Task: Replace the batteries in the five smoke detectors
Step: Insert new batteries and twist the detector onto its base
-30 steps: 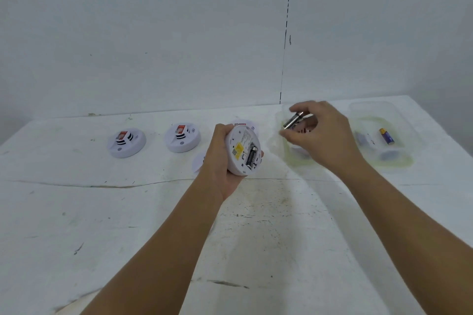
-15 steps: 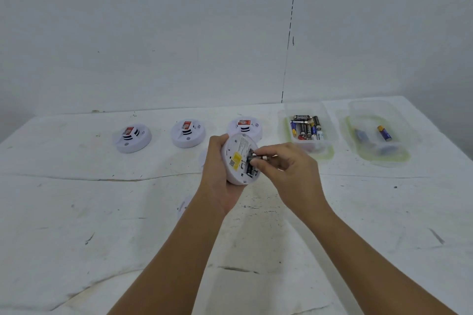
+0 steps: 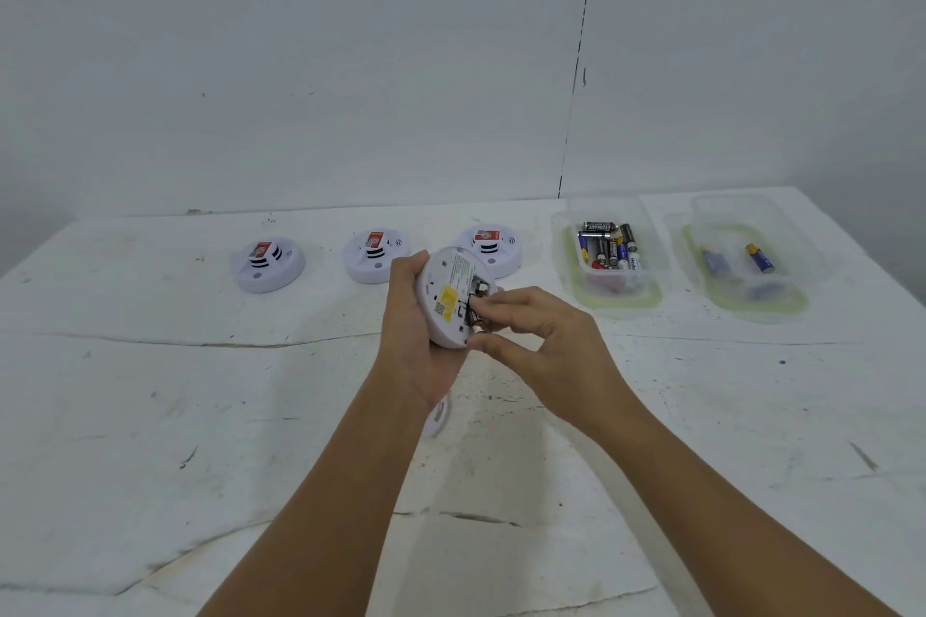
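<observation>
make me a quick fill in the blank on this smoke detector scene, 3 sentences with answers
1. The left hand holds a smoke detector with its ____ side facing the camera.
2. ____ other smoke detectors stand in a row at the back of the table.
3. The container with many batteries lies to the ____ of the container with few batteries.

Missing words: back; three; left

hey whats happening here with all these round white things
A person is changing smoke detector batteries at a white table. The left hand holds one detector tilted with its back open, while the right hand works a battery into its compartment with the fingertips. Three more detectors sit in a row behind. To the right, one clear tub holds many batteries and another tub holds just a few.
</observation>
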`<state>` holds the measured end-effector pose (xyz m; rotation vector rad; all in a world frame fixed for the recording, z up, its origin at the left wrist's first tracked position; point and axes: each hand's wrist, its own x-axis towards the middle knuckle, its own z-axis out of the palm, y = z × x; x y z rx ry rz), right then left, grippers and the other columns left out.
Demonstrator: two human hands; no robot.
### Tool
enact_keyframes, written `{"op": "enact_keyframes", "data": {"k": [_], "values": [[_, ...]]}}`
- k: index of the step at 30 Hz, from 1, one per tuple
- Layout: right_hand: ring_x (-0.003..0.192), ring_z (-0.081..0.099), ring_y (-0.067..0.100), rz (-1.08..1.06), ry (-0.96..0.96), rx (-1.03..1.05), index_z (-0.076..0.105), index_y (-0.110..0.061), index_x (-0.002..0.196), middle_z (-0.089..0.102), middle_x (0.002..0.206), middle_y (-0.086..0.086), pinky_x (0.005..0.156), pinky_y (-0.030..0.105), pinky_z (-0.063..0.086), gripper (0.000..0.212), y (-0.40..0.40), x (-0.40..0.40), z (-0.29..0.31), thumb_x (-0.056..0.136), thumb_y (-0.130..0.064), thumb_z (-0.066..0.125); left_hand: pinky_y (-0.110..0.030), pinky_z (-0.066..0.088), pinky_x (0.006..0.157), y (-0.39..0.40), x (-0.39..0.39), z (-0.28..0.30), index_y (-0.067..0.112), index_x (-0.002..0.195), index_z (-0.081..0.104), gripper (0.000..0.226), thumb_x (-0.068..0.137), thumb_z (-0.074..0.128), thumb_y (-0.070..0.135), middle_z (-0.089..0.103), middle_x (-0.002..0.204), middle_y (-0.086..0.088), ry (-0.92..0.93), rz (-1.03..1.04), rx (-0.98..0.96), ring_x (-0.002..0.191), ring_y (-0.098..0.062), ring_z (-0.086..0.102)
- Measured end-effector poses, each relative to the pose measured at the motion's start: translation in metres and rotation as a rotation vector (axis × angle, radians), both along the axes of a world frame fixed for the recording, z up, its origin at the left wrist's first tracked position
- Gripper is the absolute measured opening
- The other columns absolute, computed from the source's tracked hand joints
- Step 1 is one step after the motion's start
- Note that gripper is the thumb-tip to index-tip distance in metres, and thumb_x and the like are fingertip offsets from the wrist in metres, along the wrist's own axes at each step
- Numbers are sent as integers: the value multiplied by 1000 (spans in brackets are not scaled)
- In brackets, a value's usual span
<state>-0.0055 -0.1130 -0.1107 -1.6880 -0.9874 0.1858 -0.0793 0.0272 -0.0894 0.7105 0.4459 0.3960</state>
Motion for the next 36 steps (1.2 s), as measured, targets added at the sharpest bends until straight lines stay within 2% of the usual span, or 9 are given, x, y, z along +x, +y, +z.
{"op": "enact_keyframes", "data": {"k": [5, 10, 14, 17, 19, 23, 28, 32, 36], "values": [[97, 71, 3, -33, 70, 50, 80, -24, 118, 73, 109, -14, 85, 12, 50, 38, 6, 3, 0, 81, -23, 89, -33, 47, 64, 1, -2, 1, 13, 107, 77, 47, 97, 49, 49, 66, 109, -15, 14, -27, 2, 102, -30, 60], [105, 70, 6, -5, -8, 26, 77, -28, 124, 70, 116, -16, 95, 24, 55, 42, 3, 2, -4, 83, -29, 87, -37, 51, 74, -2, -4, 5, 13, 91, 82, 49, 99, 47, 46, 68, 91, -12, -5, -17, 17, 79, -24, 66], [109, 69, 6, -6, -37, 37, 77, -24, 124, 70, 118, -15, 97, 28, 56, 39, 2, 2, -5, 86, -26, 85, -36, 57, 67, -3, -5, 9, 12, 94, 80, 48, 98, 48, 48, 69, 90, -12, 10, -18, 16, 78, -23, 65], [107, 70, 6, -28, -27, 61, 78, -25, 121, 71, 115, -17, 94, 31, 58, 37, 3, 2, -6, 85, -27, 86, -34, 49, 69, -4, -4, 12, 13, 88, 82, 50, 98, 47, 48, 68, 89, -11, 16, -26, 26, 78, -22, 64], [104, 71, 7, -39, -26, 75, 79, -26, 119, 71, 113, -16, 93, 33, 58, 36, 3, 2, -7, 84, -28, 86, -32, 48, 63, -5, -4, 13, 15, 84, 83, 52, 98, 47, 48, 68, 88, -10, 30, -31, 31, 78, -22, 63], [102, 71, 9, -37, -31, 86, 79, -25, 118, 72, 111, -14, 92, 34, 59, 35, 3, 3, -9, 84, -28, 87, -36, 45, 75, -5, -3, 12, 14, 87, 83, 49, 96, 49, 48, 68, 91, -12, 41, -16, 29, 83, -24, 62], [100, 71, 7, -22, -89, 85, 75, -27, 125, 71, 112, -12, 91, 26, 56, 41, 1, 5, -6, 86, -28, 85, -36, 44, 75, -6, -1, 14, 15, 91, 84, 47, 95, 50, 48, 70, 96, -12, 54, -20, 36, 94, -26, 59], [98, 71, 8, -53, -80, 114, 80, -24, 118, 72, 109, -11, 86, 20, 55, 34, 2, 4, -10, 84, -24, 87, -31, 40, 63, -9, 1, 18, 14, 92, 83, 47, 95, 51, 49, 69, 92, -12, 85, -28, 29, 80, -24, 61], [97, 71, 7, -75, -79, 132, 81, -20, 115, 74, 106, -11, 84, 15, 54, 32, 2, 5, -12, 83, -23, 87, -33, 39, 67, -10, 2, 19, 12, 106, 75, 44, 96, 51, 48, 69, 93, -13, 95, -24, 28, 82, -26, 62]]}}
